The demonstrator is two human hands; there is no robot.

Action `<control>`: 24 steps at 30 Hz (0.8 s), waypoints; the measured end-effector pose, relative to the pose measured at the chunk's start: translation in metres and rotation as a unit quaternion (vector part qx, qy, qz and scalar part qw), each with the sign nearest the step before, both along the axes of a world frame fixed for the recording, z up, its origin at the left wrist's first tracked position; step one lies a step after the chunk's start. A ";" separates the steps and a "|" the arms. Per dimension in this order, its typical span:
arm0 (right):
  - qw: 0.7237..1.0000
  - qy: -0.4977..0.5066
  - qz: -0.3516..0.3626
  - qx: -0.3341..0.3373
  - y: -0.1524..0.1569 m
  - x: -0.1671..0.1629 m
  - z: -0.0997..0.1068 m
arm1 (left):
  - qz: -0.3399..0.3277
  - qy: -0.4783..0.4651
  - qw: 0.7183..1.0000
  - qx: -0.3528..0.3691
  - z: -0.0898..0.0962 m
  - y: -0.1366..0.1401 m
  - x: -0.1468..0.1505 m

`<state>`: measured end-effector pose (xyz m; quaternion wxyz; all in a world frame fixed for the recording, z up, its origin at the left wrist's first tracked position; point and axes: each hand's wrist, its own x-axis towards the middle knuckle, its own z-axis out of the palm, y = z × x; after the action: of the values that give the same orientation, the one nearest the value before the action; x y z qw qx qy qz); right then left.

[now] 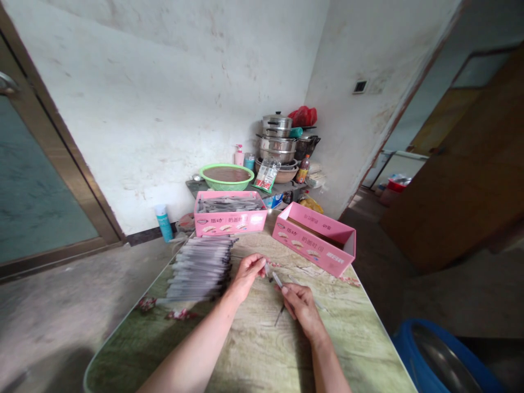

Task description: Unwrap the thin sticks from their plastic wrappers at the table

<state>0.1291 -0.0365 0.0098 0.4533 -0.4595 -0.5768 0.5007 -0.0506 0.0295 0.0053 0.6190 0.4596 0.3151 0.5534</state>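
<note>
My left hand point(248, 273) pinches a small clear cap-like piece point(267, 268) just right of a big pile of slim grey pens point(200, 266) on the table point(262, 349). My right hand point(302, 305) grips a thin pen point(278, 283), its light tip pointing up-left toward the left hand and its dark end sticking down-left. The two hands are a few centimetres apart over the flowered tablecloth.
Two pink cardboard boxes stand at the table's far end: the left box point(230, 219) is full of pens, while the right box point(317, 240) looks nearly empty. A shelf with a green basin point(226, 176) and stacked pots point(279, 143) stands behind them. A blue tub point(442, 360) sits lower right.
</note>
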 end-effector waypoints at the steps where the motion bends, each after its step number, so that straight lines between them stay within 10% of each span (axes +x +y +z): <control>1: 1.000 0.000 0.002 -0.002 0.000 -0.001 0.000 | 0.003 0.002 1.000 0.001 0.000 0.000 0.000; 24: 0.993 0.102 0.024 -0.045 -0.002 -0.001 -0.002 | 0.023 -0.020 0.999 -0.008 -0.001 -0.009 0.023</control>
<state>0.1281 -0.0380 0.0081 0.4763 -0.4117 -0.5151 0.5816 -0.0273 0.0209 0.0039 0.6157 0.4361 0.3175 0.5744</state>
